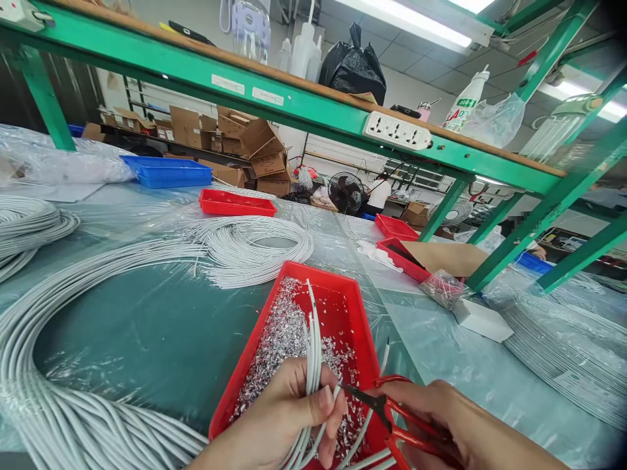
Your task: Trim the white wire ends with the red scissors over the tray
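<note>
Holding the white cables (pixel 312 346) clamped in my left hand (pixel 289 418) over the red tray (pixel 360 307), their ends pointing up (away from me); my right hand (pixel 455 424), fingers closed on the red scissors (pixel 392 414), brings the tips just right of them

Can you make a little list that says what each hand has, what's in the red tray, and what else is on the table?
left hand: grips a bunch of white cables, ends pointing up over the tray
right hand: holds red scissors, tips at one cable end
red tray: holds silvery scraps
table: green, under clear plastic, with big cable coils
further back: blue tray, more red trays, white box
shelf: green frame, power strip, bottles, black bag
</note>
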A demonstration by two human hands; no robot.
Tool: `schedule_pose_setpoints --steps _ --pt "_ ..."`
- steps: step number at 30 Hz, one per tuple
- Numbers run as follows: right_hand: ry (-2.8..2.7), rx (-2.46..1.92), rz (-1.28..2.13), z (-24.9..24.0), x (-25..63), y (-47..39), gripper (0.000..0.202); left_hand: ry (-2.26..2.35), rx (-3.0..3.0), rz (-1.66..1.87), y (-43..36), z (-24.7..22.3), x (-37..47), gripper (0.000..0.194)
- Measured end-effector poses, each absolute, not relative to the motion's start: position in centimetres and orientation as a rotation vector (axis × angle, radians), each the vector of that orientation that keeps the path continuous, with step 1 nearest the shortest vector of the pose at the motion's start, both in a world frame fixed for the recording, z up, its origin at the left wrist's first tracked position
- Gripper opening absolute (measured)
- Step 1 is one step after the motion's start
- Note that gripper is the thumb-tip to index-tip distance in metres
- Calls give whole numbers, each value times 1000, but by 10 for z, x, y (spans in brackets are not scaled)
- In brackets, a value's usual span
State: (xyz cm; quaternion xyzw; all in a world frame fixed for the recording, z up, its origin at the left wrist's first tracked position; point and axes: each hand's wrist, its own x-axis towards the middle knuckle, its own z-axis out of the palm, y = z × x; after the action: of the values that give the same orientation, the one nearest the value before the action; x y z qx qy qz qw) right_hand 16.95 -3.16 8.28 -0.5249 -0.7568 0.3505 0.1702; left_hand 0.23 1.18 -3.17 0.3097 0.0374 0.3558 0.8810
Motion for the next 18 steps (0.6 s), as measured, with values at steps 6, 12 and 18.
schedule_pose_setpoints --steps 6,12,18 --pt "-2092 -1346 1231 76 157 -13 36 71 654 673 11 -33 3 28" --pt "-2044 -1186 1467 65 155 -2 8 -215 676 578 11 -25 6 32" --pt "-1948 -1148 1429 55 157 3 29 -376 578 545 15 -33 8 9"
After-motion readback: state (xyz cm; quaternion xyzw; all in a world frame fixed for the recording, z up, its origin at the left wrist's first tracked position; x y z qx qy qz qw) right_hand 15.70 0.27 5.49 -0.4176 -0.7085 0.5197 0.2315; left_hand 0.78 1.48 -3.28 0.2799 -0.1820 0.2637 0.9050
